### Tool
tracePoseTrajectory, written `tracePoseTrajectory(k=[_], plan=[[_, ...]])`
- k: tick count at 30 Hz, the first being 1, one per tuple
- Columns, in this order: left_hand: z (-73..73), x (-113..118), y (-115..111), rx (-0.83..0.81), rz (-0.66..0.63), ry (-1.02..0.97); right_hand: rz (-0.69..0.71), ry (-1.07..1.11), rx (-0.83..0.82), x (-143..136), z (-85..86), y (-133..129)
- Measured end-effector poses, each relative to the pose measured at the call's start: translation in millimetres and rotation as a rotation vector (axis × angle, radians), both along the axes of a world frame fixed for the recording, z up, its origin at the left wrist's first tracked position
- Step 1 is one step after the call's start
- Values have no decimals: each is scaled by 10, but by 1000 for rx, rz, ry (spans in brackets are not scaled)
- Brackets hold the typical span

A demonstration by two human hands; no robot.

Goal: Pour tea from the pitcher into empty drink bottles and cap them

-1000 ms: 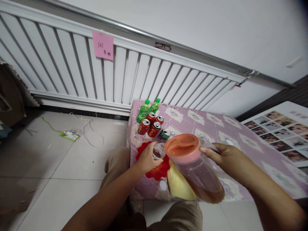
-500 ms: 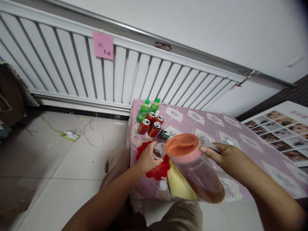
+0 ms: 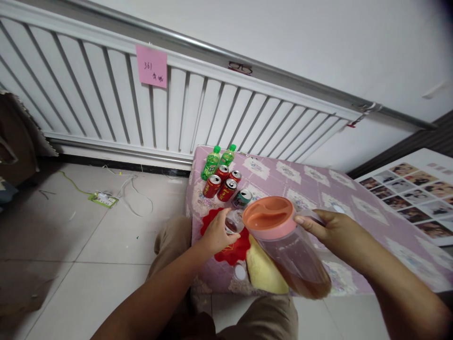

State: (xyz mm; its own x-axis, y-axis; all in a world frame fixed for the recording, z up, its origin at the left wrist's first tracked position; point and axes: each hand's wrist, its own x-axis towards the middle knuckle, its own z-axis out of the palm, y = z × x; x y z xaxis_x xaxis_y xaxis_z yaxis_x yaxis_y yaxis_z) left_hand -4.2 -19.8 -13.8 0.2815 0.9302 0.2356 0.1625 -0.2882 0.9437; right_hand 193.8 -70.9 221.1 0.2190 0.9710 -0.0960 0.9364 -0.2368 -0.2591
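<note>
My left hand (image 3: 216, 235) is closed round a small clear cup (image 3: 234, 221) above a red scalloped mat (image 3: 231, 252). By its handle, my right hand (image 3: 327, 229) grips a clear pitcher (image 3: 295, 259) with an orange lid (image 3: 269, 216). The pitcher is tilted, its lid end close to the cup, and brown liquid lies at its bottom end. Some brown liquid shows in the cup. Beneath the pitcher is a yellow cloth (image 3: 264, 271), with a small white-topped container (image 3: 239, 272) to its left.
Red cans (image 3: 227, 190), a teal can (image 3: 242, 199) and two green bottles (image 3: 211, 163) stand behind the cup on the table's patterned cloth (image 3: 311, 182). A white radiator (image 3: 212, 108) runs behind. On the floor at left lies a power strip (image 3: 103, 199) with cables.
</note>
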Motion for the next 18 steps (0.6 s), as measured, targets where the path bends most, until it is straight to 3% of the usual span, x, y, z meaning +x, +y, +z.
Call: tracePoseTrajectory(k=[18], plan=[[14, -5, -4, -13, -6, 3, -4, 3, -8, -16, 1, 31]])
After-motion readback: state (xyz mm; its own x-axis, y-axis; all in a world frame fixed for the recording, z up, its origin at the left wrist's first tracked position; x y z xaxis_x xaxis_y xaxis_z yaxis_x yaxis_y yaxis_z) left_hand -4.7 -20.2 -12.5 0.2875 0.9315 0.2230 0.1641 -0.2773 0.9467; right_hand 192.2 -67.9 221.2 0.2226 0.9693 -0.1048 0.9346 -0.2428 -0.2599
